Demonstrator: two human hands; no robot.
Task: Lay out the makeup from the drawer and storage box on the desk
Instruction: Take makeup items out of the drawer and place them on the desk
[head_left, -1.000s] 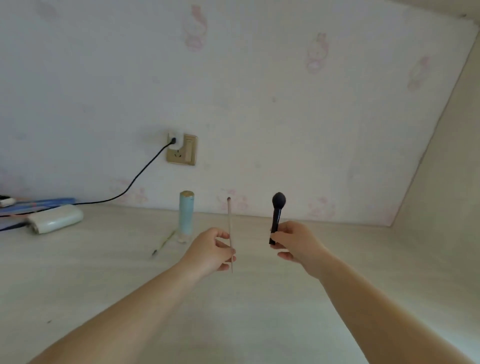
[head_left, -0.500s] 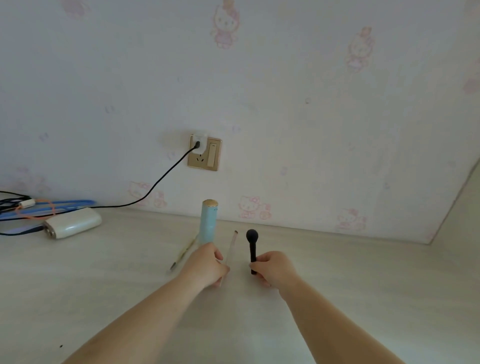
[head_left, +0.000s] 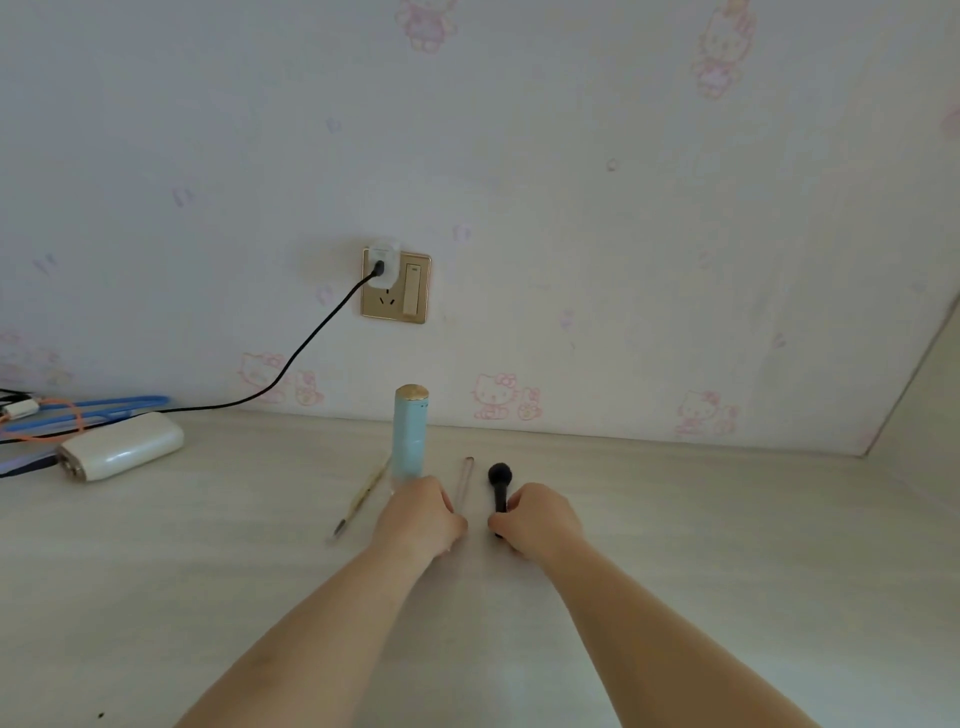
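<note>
The desk (head_left: 208, 597) fills the lower half of the view, pale wood, and it meets the wall (head_left: 571, 208) with faint pink cartoon cats. At 12 o'clock from the hands, on the wall, is a gold socket (head_left: 396, 286) with a white plug, and a black cable (head_left: 306, 343) runs from it down toward 9 o'clock. There a white oval device (head_left: 122, 452) lies on the desk; behind it are blue and orange cords (head_left: 78, 410), cut off by the left edge, so I cannot tell what they belong to.

Both forearms come in from the bottom edge. The left hand (head_left: 418, 519) rests low on the desk with fingers curled around the near end of a thin pale stick (head_left: 464, 480), which lies flat and points to 12 o'clock; the held end is hidden under the fingers. The right hand (head_left: 540, 519), just beside it at 3 o'clock, grasps the handle of a black brush (head_left: 500, 486); only the round head and a short part of the handle show, and I cannot tell if the brush touches the desk.

A light blue tube (head_left: 410, 434) with a gold cap stands upright at 12 o'clock from the left hand, its base hidden by the knuckles. At 10 o'clock of this hand lies a slim pencil (head_left: 362, 496), slanted, apart from the hand, too small to see details.
</note>
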